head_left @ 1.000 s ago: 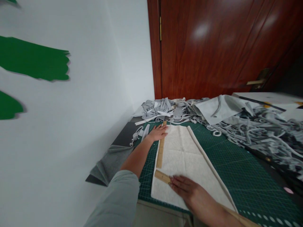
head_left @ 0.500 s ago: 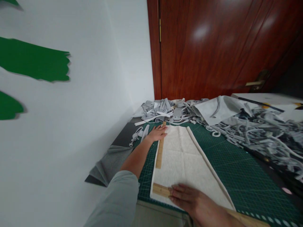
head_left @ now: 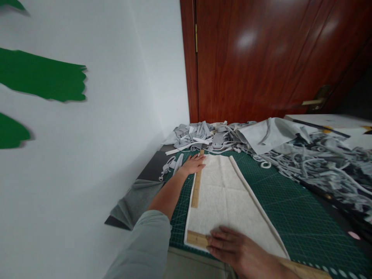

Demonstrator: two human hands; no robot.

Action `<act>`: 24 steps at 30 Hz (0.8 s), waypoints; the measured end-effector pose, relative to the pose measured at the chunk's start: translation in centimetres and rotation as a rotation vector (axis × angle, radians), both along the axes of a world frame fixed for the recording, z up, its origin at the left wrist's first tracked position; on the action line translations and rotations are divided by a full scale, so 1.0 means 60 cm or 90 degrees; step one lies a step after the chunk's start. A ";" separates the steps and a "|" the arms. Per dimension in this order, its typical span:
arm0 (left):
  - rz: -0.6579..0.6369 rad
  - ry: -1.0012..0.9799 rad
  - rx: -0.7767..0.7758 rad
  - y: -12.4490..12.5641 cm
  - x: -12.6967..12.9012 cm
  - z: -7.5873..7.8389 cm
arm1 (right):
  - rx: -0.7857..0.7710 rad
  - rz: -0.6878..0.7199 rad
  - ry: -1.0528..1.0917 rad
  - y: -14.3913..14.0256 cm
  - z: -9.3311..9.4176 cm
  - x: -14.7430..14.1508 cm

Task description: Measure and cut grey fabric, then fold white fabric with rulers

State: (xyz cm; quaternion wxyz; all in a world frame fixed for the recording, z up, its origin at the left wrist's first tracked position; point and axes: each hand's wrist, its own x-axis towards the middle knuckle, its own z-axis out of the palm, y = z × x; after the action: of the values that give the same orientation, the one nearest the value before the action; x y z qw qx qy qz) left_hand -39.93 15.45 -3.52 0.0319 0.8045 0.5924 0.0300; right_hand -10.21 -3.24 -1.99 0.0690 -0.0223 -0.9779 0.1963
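A folded off-white cloth (head_left: 229, 197) lies flat on the green cutting mat (head_left: 273, 201). Along its left edge runs a wooden ruler (head_left: 196, 190), and my left hand (head_left: 193, 164) rests flat over that ruler's far part, fingertips reaching the cloth. Across the near edge of the cloth lies another wooden ruler (head_left: 197, 238); its far right part shows again beyond my wrist. My right hand (head_left: 236, 248) is laid over this ruler with fingers stretched out to the left, touching ruler and cloth. The right thumb is hidden.
Grey and white fabric scraps (head_left: 194, 135) are heaped along the back, with a larger pile (head_left: 322, 162) on the right. A folded grey cloth (head_left: 136, 197) lies at the left by the white wall (head_left: 116, 116). Behind stands a brown wooden door (head_left: 247, 69).
The near ruler has slid slightly toward the cloth's near edge under my right hand. My left hand and the left ruler have stayed in place.
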 end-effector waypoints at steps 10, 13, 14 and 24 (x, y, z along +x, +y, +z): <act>-0.002 0.000 0.003 0.003 -0.002 -0.003 | -0.001 0.000 0.005 -0.003 0.002 0.001; -0.001 0.002 0.005 0.004 -0.002 -0.005 | 0.000 0.012 0.008 0.001 -0.006 0.000; -0.001 0.003 0.006 0.005 -0.002 -0.006 | -0.004 0.017 0.011 0.002 -0.010 0.000; -0.004 0.001 0.010 0.007 -0.004 -0.009 | -0.033 0.013 0.012 -0.001 -0.011 0.000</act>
State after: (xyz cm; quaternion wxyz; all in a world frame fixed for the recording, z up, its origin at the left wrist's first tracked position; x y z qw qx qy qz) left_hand -40.19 15.87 -4.07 0.0250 0.8065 0.5898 0.0341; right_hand -10.23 -3.32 -2.63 0.0759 -0.0119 -0.9719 0.2223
